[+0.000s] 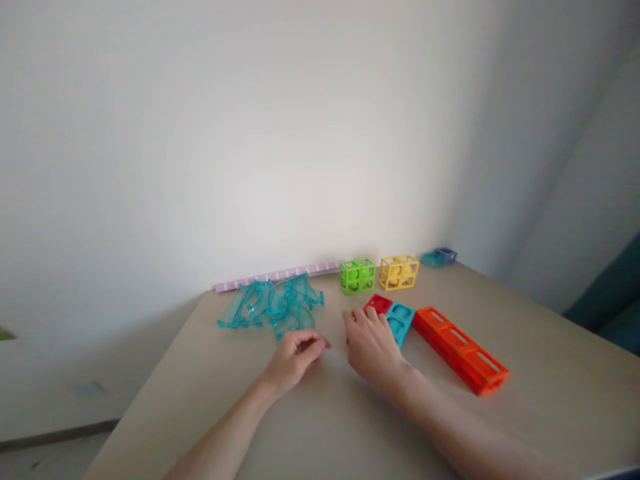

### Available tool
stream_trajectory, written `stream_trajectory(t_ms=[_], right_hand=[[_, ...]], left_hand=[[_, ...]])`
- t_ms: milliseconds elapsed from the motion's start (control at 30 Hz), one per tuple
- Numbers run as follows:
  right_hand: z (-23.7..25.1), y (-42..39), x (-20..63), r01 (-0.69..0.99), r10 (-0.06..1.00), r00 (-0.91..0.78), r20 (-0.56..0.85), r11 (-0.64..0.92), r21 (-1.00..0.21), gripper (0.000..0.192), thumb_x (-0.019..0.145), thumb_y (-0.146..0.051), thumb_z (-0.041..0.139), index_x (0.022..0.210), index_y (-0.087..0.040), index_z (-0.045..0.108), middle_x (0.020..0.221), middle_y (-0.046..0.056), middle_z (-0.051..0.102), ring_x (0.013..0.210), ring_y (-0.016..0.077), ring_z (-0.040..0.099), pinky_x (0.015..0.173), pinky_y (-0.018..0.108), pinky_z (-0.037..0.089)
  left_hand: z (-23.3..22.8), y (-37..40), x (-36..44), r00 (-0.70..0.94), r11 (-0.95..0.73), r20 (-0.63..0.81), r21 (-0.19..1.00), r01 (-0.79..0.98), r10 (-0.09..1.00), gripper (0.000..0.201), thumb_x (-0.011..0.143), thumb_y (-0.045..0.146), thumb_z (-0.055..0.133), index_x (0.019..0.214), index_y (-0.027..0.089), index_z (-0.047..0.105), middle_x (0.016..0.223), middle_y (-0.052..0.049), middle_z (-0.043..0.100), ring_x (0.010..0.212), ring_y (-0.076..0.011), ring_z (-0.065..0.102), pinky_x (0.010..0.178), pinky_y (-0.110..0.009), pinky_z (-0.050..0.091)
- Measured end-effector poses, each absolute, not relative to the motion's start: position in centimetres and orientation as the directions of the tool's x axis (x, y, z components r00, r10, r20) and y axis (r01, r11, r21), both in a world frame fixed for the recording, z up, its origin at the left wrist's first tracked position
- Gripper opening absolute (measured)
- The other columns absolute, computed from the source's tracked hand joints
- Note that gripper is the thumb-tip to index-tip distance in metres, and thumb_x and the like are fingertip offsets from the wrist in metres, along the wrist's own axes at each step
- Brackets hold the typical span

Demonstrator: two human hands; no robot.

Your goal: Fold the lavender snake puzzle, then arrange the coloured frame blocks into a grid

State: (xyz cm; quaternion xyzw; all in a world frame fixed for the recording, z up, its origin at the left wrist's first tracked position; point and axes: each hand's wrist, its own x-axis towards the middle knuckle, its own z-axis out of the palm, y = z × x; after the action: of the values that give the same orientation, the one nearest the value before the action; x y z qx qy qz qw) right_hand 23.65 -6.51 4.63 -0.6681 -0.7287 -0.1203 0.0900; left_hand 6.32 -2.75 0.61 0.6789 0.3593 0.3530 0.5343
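Note:
My left hand point(295, 358) rests on the beige table point(300, 427), its fingers curled loosely with nothing visible in them, just in front of a heap of clear teal track pieces point(273, 305). Flat on the table to its right lies my right hand point(370, 343), fingers spread a little, the fingertips touching a red block point(379, 304) and lying beside a light-blue block point(400, 320). Right of those blocks runs a long orange block row point(460, 348).
A green open cube point(358, 275) and a yellow open cube point(398, 272) stand near the wall. A lilac strip point(280, 274) lies along the wall behind the teal heap. Small teal and blue pieces point(439, 257) sit at the far right corner.

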Motion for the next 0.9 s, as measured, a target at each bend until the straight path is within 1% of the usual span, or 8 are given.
stream_trajectory(t_ms=[67, 133, 233, 300, 433, 667, 800, 900], right_hand=[[5.2, -8.1, 24.3, 0.946, 0.907, -0.294, 0.302, 0.321, -0.042, 0.031, 0.082, -0.016, 0.052, 0.111, -0.019, 0.065, 0.115, 0.012, 0.062, 0.101, 0.0243, 0.058, 0.087, 0.035, 0.044], [5.6, -9.3, 26.6, 0.929, 0.867, -0.293, 0.403, 0.359, -0.096, 0.034, 0.089, -0.025, 0.048, 0.12, -0.024, 0.061, 0.128, 0.01, 0.056, 0.113, 0.0244, 0.053, 0.095, 0.037, 0.042], [5.7, -9.9, 31.7, 1.0, 0.885, 0.014, 0.465, -0.002, -0.025, 0.042, 0.088, -0.035, 0.05, 0.127, -0.022, 0.057, 0.133, 0.017, 0.052, 0.12, 0.0378, 0.049, 0.093, 0.052, 0.041], [5.3, -9.7, 34.5, 0.984, 0.936, 0.174, 0.305, -0.18, -0.007, 0.042, 0.088, -0.034, 0.049, 0.124, -0.014, 0.058, 0.117, 0.022, 0.062, 0.105, 0.0382, 0.06, 0.085, 0.051, 0.045], [4.5, -9.8, 35.0, 0.981, 0.993, 0.115, -0.005, -0.115, -0.153, 0.039, 0.094, -0.043, 0.036, 0.092, -0.018, 0.065, 0.093, 0.015, 0.071, 0.086, 0.0297, 0.068, 0.076, 0.04, 0.048], [4.1, -6.3, 30.0, 0.95, 0.985, 0.16, 0.058, -0.138, -0.279, 0.044, 0.09, -0.054, 0.038, 0.083, -0.015, 0.058, 0.085, 0.02, 0.07, 0.082, 0.0327, 0.068, 0.068, 0.038, 0.046], [3.5, -4.2, 29.8, 0.805, 0.954, 0.231, 0.193, -0.076, -0.588, 0.039, 0.085, -0.057, 0.048, 0.086, -0.018, 0.054, 0.085, 0.014, 0.069, 0.081, 0.0295, 0.067, 0.069, 0.038, 0.049], [3.0, -4.8, 29.5, 0.426, 0.905, 0.257, 0.339, 0.209, -0.88, 0.039, 0.082, -0.053, 0.057, 0.103, -0.022, 0.046, 0.094, 0.008, 0.068, 0.08, 0.0235, 0.067, 0.069, 0.034, 0.053]], left_hand=[[0.5, -2.6, 6.2, 0.458, -0.253, 0.179, 0.962, 0.105, 0.871, 0.03, 0.081, 0.042, 0.06, 0.089, 0.014, 0.069, 0.064, 0.001, 0.053, 0.052, -0.0084, 0.043, 0.045, -0.02, 0.029], [0.4, -2.5, 6.2, 0.455, -0.326, 0.246, 0.939, 0.106, 0.856, 0.029, 0.081, 0.039, 0.062, 0.097, 0.016, 0.069, 0.078, -0.002, 0.057, 0.063, -0.0109, 0.049, 0.052, -0.02, 0.035], [0.4, -2.7, 6.4, 0.504, -0.393, 0.275, 0.909, 0.141, 0.819, 0.03, 0.081, 0.036, 0.063, 0.105, 0.019, 0.068, 0.093, -0.005, 0.058, 0.074, -0.0132, 0.053, 0.061, -0.022, 0.041], [0.6, -2.9, 6.5, 0.543, -0.396, 0.249, 0.902, 0.17, 0.802, 0.031, 0.082, 0.035, 0.062, 0.109, 0.02, 0.067, 0.092, -0.004, 0.059, 0.072, -0.0128, 0.053, 0.063, -0.023, 0.042], [0.5, -3.1, 6.8, 0.56, -0.315, 0.174, 0.935, 0.165, 0.81, 0.043, 0.084, 0.04, 0.06, 0.121, 0.018, 0.06, 0.088, -0.004, 0.061, 0.07, -0.0133, 0.054, 0.063, -0.024, 0.041], [0.5, -3.0, 6.6, 0.502, -0.392, 0.227, 0.885, 0.251, 0.835, 0.042, 0.084, 0.048, 0.058, 0.11, 0.016, 0.066, 0.091, -0.007, 0.061, 0.079, -0.0179, 0.056, 0.07, -0.029, 0.046], [0.4, -3.4, 6.3, 0.444, -0.408, 0.284, 0.888, 0.212, 0.85, 0.052, 0.083, 0.046, 0.06, 0.128, 0.019, 0.056, 0.109, -0.01, 0.053, 0.09, -0.0195, 0.057, 0.07, -0.029, 0.049], [0.4, -3.7, 6.6, 0.405, -0.426, 0.354, 0.899, 0.1, 0.843, 0.064, 0.082, 0.041, 0.063, 0.14, 0.024, 0.041, 0.125, -0.012, 0.047, 0.098, -0.02, 0.056, 0.07, -0.028, 0.05]])
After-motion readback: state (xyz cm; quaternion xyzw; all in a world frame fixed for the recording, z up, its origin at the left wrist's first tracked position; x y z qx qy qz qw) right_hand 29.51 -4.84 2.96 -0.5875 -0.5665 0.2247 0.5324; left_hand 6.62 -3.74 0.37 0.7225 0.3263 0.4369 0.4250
